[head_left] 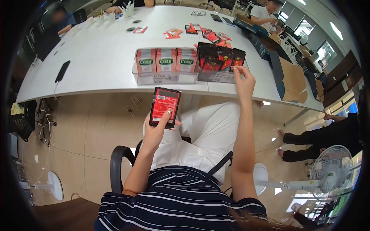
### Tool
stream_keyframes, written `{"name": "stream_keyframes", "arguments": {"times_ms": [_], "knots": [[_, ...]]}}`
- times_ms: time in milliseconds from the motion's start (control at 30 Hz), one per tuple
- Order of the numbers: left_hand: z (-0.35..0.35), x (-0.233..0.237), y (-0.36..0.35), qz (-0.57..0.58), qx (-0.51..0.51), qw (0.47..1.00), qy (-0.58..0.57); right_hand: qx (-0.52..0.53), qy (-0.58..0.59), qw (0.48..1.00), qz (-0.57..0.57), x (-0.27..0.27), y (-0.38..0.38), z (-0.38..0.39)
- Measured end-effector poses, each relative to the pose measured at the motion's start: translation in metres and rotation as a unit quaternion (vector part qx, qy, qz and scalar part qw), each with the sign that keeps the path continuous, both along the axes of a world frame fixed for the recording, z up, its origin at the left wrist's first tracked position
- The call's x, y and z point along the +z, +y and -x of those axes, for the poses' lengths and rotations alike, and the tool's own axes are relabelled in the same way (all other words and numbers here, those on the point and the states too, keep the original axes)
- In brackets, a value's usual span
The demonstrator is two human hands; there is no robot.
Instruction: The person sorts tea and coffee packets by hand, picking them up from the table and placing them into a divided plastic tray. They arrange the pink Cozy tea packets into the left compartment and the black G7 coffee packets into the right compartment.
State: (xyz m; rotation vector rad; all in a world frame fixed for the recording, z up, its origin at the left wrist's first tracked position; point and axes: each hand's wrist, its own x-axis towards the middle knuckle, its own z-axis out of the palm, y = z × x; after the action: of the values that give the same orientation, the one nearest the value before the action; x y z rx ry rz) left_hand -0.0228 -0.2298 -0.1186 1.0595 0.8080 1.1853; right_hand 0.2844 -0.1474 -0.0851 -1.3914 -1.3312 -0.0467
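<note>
Black-edged red sachets (pixel 165 104) are in my left hand (pixel 156 129), held in front of the table edge with my thumb across the printed face. How many are in the stack cannot be told. My right hand (pixel 243 81) reaches to the right front of a clear box (pixel 216 77) of upright black-and-red sachets (pixel 216 57). Its thumb and fingertips are pinched together there; what lies between them is too small to make out. Left of that box stands another clear box (pixel 163 79), filled with pink-and-grey Cozy packets (pixel 166 61) in three stacks.
Loose red packets (pixel 211 36) lie scattered behind the boxes on the white table (pixel 100 65). A black phone (pixel 63 71) with a cable is at the left. Opened cartons (pixel 291 77) line the right side. Other people sit around the table, and a fan (pixel 329 175) stands at right.
</note>
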Motion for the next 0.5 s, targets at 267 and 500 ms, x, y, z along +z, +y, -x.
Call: {"name": "stream_keyframes", "arguments": {"times_ms": [267, 500], "knots": [[-0.037, 0.007, -0.015, -0.124, -0.017, 0.991, 0.054, 0.252, 0.212, 0.943, 0.056, 0.014, -0.08, 0.083], [-0.047, 0.006, -0.008, -0.205, 0.088, 0.963, 0.149, 0.312, 0.052, 0.944, 0.091, 0.03, -0.098, 0.08]]}}
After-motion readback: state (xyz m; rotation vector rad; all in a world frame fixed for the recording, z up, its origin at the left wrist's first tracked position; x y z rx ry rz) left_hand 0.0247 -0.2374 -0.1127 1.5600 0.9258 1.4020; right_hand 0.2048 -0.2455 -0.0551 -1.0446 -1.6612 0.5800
